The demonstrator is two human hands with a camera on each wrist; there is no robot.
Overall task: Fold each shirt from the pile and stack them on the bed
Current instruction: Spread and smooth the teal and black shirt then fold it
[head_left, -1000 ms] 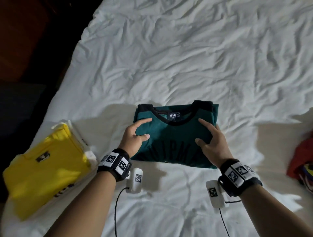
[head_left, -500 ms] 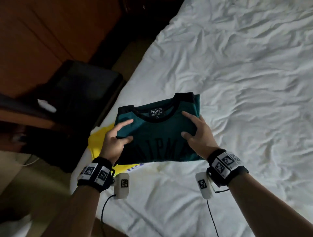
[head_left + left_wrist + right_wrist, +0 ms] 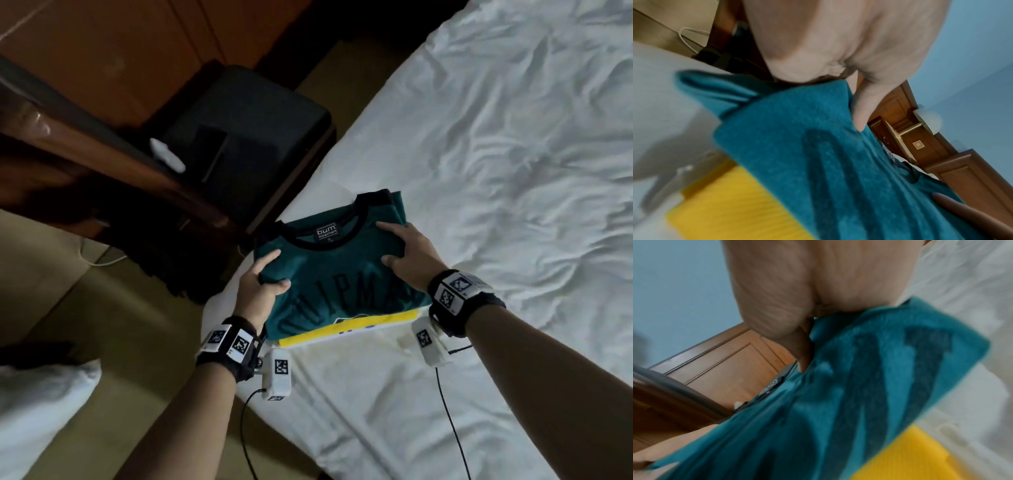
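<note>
Fingers of the left hand (image 3: 261,287) are clamped on the left edge of the folded teal cotton shirt with black collar (image 3: 337,274), thumb on top and the other fingers under the fabric. The right hand (image 3: 409,255) grips the right edge in the same way, with its thumb pressed on the front print. Both hands hold the shirt just over the folded yellow shirt (image 3: 346,328), which lies near the corner of the white wrinkled bed sheet (image 3: 496,178), at the centre of the head view. Whether the teal shirt already touches the yellow one, I cannot tell.

I think the risk is in the release. If the fingers under the fabric are pulled out too fast, they may drag the lower layers and open the fold. Also, the stack is close to the bed edge, so a badly centred shirt could slide to the brown floor (image 3: 102,325).
</note>
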